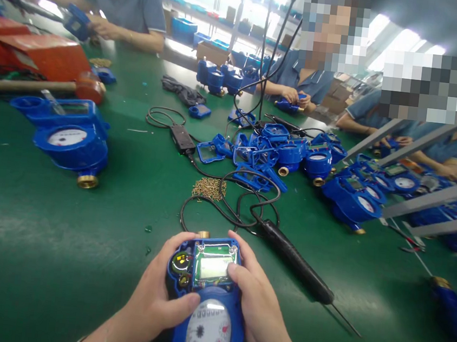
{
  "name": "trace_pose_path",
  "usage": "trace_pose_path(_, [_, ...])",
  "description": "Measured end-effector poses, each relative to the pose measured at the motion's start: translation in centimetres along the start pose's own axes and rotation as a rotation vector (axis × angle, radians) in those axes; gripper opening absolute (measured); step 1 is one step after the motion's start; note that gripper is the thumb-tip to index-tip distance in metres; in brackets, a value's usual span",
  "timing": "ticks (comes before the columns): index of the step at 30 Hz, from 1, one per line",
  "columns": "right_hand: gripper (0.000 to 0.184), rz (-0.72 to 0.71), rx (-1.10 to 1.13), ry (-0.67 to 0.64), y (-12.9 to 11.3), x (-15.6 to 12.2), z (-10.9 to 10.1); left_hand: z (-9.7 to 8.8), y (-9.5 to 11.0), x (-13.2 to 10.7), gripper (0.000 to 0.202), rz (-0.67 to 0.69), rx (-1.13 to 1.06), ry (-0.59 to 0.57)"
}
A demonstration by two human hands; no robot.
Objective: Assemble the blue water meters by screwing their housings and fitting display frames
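A blue water meter (210, 321) is held between my two hands at the bottom middle, its white dial facing up. Its upper housing has no lid on, so a green circuit board with a small display (212, 267) shows. My left hand (158, 299) grips the left side, thumb lying just above the dial. On the right side, my right hand (258, 299) wraps the housing, its thumb at the display's edge. A brass fitting (204, 235) sticks out at the far end. Beyond the meter lies a pile of small brass screws (209, 188).
A black electric screwdriver (298, 260) lies to the right, its cable looping behind. Blue lid frames (254, 155) and several meters (356, 201) crowd the right. Another meter (66, 137) and a mallet (88, 88) sit left. Co-workers (122, 13) work across the green table (59, 262).
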State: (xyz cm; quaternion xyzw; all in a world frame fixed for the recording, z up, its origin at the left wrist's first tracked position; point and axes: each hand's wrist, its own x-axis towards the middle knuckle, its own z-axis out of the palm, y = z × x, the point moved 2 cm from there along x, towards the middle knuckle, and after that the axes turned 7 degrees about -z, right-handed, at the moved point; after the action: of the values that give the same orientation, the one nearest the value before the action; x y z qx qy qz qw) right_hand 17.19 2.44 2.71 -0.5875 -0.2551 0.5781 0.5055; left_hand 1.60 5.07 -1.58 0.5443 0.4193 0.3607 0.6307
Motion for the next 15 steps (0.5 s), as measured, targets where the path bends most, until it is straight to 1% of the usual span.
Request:
trace_pose_path(5, [0.056,0.007,0.049,0.022,-0.25,0.13,0.64,0.01,0.21,0.09,0.063,0.030,0.044,0.003])
trace_pose_path(9, [0.050,0.009,0.032,0.018,-0.52,0.13,0.82,0.04,0.56,0.06,0.059,0.062,0.079,0.032])
trace_pose_path(13, [0.059,0.004,0.064,-0.018,-0.50,0.10,0.50,0.10,0.69,0.06,0.057,0.046,0.084,0.069])
trace_pose_path(15, [0.060,0.001,0.074,-0.010,-0.44,0.09,0.47,0.12,0.68,0.08,0.057,0.047,0.094,0.075])
